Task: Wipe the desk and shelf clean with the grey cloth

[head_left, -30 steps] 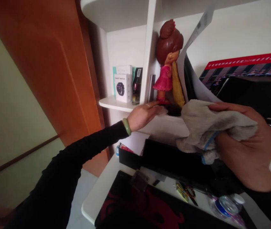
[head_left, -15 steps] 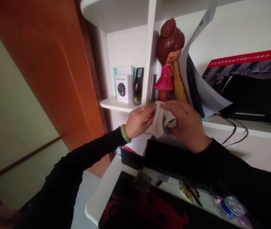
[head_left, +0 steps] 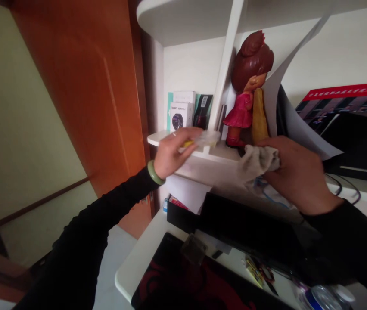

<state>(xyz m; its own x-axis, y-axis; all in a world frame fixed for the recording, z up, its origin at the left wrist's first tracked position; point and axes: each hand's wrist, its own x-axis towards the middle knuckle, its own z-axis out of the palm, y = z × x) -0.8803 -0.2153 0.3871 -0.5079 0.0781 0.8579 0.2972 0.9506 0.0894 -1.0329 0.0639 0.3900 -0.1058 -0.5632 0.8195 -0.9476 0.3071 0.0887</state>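
Observation:
Between the fingertips of my left hand (head_left: 173, 153) is a small clear item (head_left: 207, 138) with some yellow on it, blurred by motion, in front of the edge of the small shelf (head_left: 159, 137). My right hand (head_left: 300, 172) grips a crumpled whitish cloth (head_left: 257, 161) with a blue-edged part hanging below. The cloth is just below and right of the feet of a doll figure (head_left: 243, 90) in a pink dress. The two hands are apart.
A smart watch box (head_left: 181, 115) stands on the left shelf. Curled paper (head_left: 315, 133) leans right of the doll. Below are a black monitor (head_left: 248, 228), a dark mat (head_left: 183, 280) and a plastic bottle (head_left: 324, 297).
My hands have moved apart: the left draws the clear item away to the left, the right keeps the cloth. The view has shifted, so the shelves appear further right.

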